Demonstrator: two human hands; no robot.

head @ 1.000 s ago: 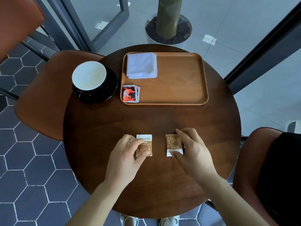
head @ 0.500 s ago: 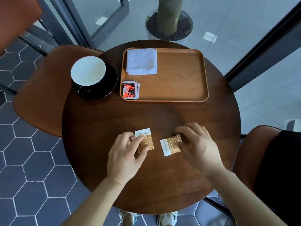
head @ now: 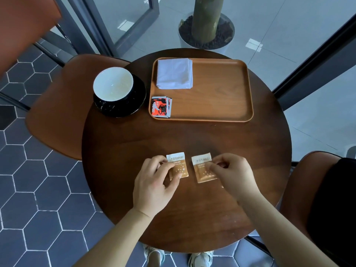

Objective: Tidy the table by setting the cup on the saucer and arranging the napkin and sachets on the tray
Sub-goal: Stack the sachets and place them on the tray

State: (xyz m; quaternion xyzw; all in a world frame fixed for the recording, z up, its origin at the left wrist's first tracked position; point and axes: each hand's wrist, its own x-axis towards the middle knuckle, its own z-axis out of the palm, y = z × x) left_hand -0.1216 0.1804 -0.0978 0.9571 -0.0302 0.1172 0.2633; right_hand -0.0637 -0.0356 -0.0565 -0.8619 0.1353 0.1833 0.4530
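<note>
On the round worktop [head: 134, 143] a wooden tray [head: 221, 97] holds a folded napkin [head: 174, 74] and red sachets [head: 161, 107]; beside it, the cup [head: 113, 84] sits on its black saucer [head: 134, 99]. Nearer, the left hand [head: 154, 184] fingers pinch one brown sachet [head: 178, 166], the right hand [head: 234, 174] fingers pinch the other sachet [head: 203, 169], partly covering both.

White cup [head: 113, 84] on black saucer [head: 123, 105]; napkin [head: 174, 73], red sachets [head: 161, 107] on tray [head: 221, 93]; two brown sachets [head: 178, 166] on table.

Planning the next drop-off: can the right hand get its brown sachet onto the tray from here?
Probably yes. The right hand pinches the brown sachet, and bare table lies between it and the tray, whose right part is free.
</note>
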